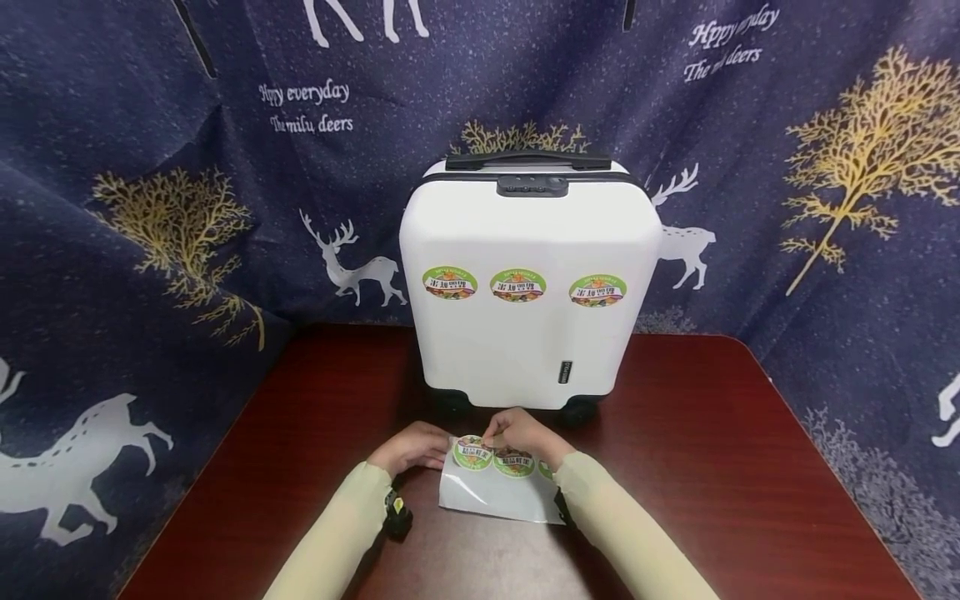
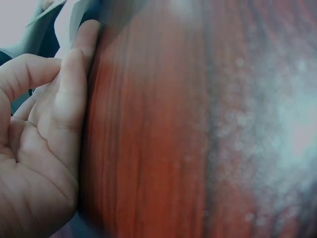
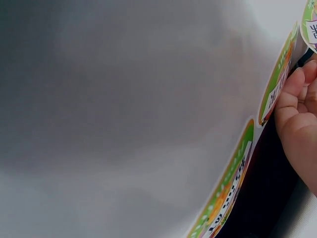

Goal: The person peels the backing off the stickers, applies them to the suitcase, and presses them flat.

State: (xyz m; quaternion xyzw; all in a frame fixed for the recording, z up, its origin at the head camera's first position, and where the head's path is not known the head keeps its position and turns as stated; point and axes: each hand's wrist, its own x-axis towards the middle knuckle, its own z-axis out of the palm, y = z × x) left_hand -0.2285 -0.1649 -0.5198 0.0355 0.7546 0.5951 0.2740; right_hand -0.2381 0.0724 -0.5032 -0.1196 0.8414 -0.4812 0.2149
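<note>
A white sheet of round green fruit stickers (image 1: 495, 493) lies before me on the table, its left edge pinched between thumb and finger of my left hand (image 1: 415, 444). In the left wrist view that hand (image 2: 44, 134) has its side down on the wood. My right hand (image 1: 525, 433) reaches over the sheet's top edge and pinches the upper right edge of the leftmost sticker (image 1: 471, 454). Beside it the middle sticker (image 1: 513, 464) is partly under the right fingers. In the right wrist view, curled fingers (image 3: 296, 82) are close against the sheet's sticker edge.
Behind my hands a white suitcase (image 1: 517, 350) stands upright on the dark red table (image 1: 690, 467). Three similar stickers, one of them the left sticker (image 1: 449, 283), are stuck across its front. A blue cloth with deer (image 1: 360, 271) hangs behind.
</note>
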